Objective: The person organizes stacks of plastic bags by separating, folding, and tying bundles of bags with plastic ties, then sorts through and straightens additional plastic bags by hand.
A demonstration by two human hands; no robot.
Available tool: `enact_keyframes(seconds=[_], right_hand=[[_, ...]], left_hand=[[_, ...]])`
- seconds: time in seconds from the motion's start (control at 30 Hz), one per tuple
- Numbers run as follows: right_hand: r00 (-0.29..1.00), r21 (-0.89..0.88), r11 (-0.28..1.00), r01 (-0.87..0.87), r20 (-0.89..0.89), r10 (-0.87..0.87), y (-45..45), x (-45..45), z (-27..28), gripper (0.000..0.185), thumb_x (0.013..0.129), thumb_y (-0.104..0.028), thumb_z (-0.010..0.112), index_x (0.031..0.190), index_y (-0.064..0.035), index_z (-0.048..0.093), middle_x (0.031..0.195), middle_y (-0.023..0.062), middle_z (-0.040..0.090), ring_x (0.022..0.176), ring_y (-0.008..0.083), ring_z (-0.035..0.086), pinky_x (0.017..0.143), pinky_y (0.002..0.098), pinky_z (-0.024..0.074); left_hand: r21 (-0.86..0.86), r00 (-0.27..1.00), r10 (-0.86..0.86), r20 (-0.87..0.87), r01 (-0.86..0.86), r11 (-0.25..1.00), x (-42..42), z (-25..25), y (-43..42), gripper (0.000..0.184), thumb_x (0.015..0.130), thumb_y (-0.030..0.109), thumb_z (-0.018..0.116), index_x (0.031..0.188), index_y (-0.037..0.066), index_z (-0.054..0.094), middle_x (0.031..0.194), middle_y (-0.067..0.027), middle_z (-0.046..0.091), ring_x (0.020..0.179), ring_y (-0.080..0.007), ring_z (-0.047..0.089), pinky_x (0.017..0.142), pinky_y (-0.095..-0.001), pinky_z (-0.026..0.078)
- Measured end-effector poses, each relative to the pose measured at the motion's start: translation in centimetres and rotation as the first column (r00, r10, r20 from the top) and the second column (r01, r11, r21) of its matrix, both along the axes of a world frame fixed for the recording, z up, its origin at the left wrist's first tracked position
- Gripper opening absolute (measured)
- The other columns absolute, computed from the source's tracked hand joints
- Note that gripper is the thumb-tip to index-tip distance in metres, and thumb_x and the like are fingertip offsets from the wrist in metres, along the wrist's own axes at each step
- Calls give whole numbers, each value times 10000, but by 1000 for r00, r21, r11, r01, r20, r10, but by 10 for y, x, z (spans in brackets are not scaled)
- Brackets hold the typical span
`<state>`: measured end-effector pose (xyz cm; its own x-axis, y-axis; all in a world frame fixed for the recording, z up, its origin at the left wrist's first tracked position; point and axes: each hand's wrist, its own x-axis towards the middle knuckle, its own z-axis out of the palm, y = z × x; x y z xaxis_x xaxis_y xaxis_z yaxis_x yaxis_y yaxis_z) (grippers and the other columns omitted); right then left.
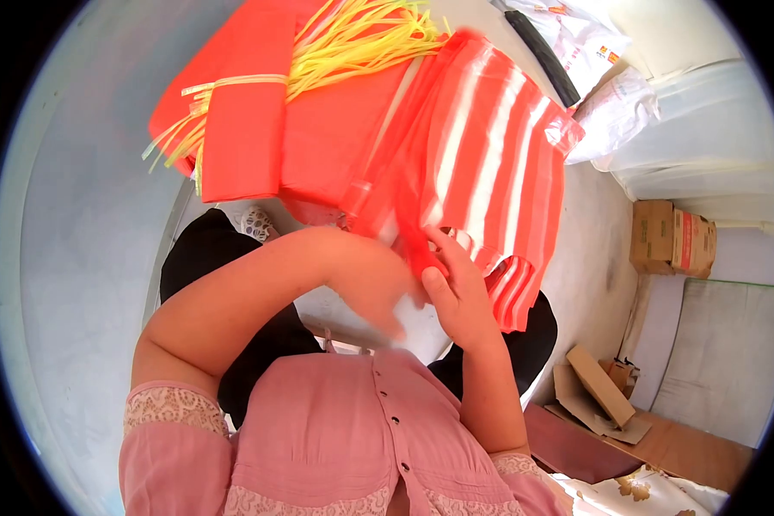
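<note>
Your work sits just right of the frame's centre, where the striped bags [494, 159] lie as a layered stack, cut-outs at the lower end near your right knee [537, 331], with the red strip [417, 251] hanging along the left edge. Your right hand [458, 301] seems to pinch the strip's lower end between thumb and fingers; your left hand [378, 288], just beside it, is blurred, so you cannot tell from here whether its fingers are spread or pressed together. The step in hand looks like gathering or straightening that edge, and thin plastic like this probably slides and creases readily. Hold the strip with the pads of thumb and fingers rather than the nails, lightly enough not to stretch it, firmly enough that the layers do not slip. Use the left hand to smooth upward along the fold, toward the upper middle of the frame, so that the slack does not bunch under your thumb. Mind the cut-outs at the lower right: their fanned edges look easy to snag, so pull along the stripes, not across them. Square the layers before you press any crease. The yellow ties [361, 47] at the top lie close to the stack's upper left corner; leave them apart, along with the tied bundle [245, 142] at the upper left, so that no loose end gets caught in the fold.
</note>
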<state>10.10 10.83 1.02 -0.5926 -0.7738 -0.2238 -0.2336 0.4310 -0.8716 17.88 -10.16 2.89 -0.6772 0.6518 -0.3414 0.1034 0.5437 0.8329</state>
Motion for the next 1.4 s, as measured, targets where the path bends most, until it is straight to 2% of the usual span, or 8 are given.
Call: enact_keyframes(seconds=[0.23, 0.37, 0.4, 0.47, 0.5, 0.7, 0.9, 1.4], right_hand=[[999, 23, 999, 40, 29, -41, 11, -9, -4, 397, 1074, -240, 598, 1380, 10, 633, 1255, 110, 708, 1163, 210, 674, 1000, 345, 526], [932, -92, 987, 133, -326, -156, 29, -37, -13, 390, 985, -145, 680, 1344, 3, 656, 1347, 168, 679, 1088, 249, 685, 915, 350, 539], [895, -90, 980, 177, -399, -198, 34, -46, -9, 399, 982, -147, 680, 1351, 4, 653, 1375, 174, 661, 1105, 262, 674, 917, 354, 538], [801, -102, 959, 263, -531, -276, 43, -62, 1, 419, 977, -150, 679, 1365, 6, 645, 1431, 185, 626, 1137, 286, 654, 920, 364, 535], [818, 10, 947, 320, -506, -272, 49, -69, 12, 489, 991, -139, 671, 1451, -3, 580, 1550, 230, 518, 1466, 374, 455, 1199, 430, 381], [783, 122, 882, 455, -526, -331, 99, -121, -10, 607, 1044, -210, 590, 1586, -6, 409, 1701, 247, 265, 1572, 386, 279, 1259, 433, 289], [800, 79, 905, 418, -503, -326, 116, -132, -50, 602, 1077, -266, 515, 1602, -7, 371, 1704, 264, 234, 1580, 405, 257, 1254, 441, 298], [838, 29, 908, 419, -398, -374, 107, -115, -39, 631, 1042, -259, 572, 1597, -24, 385, 1707, 277, 225, 1595, 391, 236, 1261, 439, 274]], left_hand=[[450, 904, -293, 313, 131, 883, -5, 10, 4, 422, 973, 263, 722, 1341, 58, 694, 888, -46, 732, 732, -107, 686, 683, -272, 543], [601, 854, 329, 403, -518, 608, -13, -7, -22, 359, 976, 172, 708, 1313, 51, 682, 959, -14, 714, 828, -96, 666, 751, -267, 547], [653, 751, 525, 401, -636, 411, -21, -23, -21, 342, 972, 157, 711, 1295, 50, 683, 1005, -15, 712, 895, -107, 669, 797, -285, 555], [540, 494, 853, 171, -771, 338, -39, -43, -22, 340, 970, 154, 716, 1288, 42, 676, 1110, -46, 694, 1015, -138, 665, 875, -307, 552], [498, 318, 948, 29, -827, 262, -47, -49, -23, 340, 969, 153, 719, 1285, 39, 673, 1162, -61, 685, 1076, -154, 663, 913, -317, 550], [333, 208, 837, -507, -847, 413, -70, -53, -21, 450, 986, 181, 682, 1402, 27, 613, 1519, -199, 534, 1391, -361, 538, 1145, -432, 453], [114, 320, 775, -546, -887, 447, -94, -80, -12, 678, 994, 164, 650, 1608, 47, 387, 1724, -203, 247, 1554, -386, 333, 1219, -429, 368], [140, 426, 791, -439, -837, 529, -121, -77, -49, 696, 989, 113, 626, 1633, 88, 364, 1738, -176, 236, 1570, -345, 320, 1255, -393, 305]])
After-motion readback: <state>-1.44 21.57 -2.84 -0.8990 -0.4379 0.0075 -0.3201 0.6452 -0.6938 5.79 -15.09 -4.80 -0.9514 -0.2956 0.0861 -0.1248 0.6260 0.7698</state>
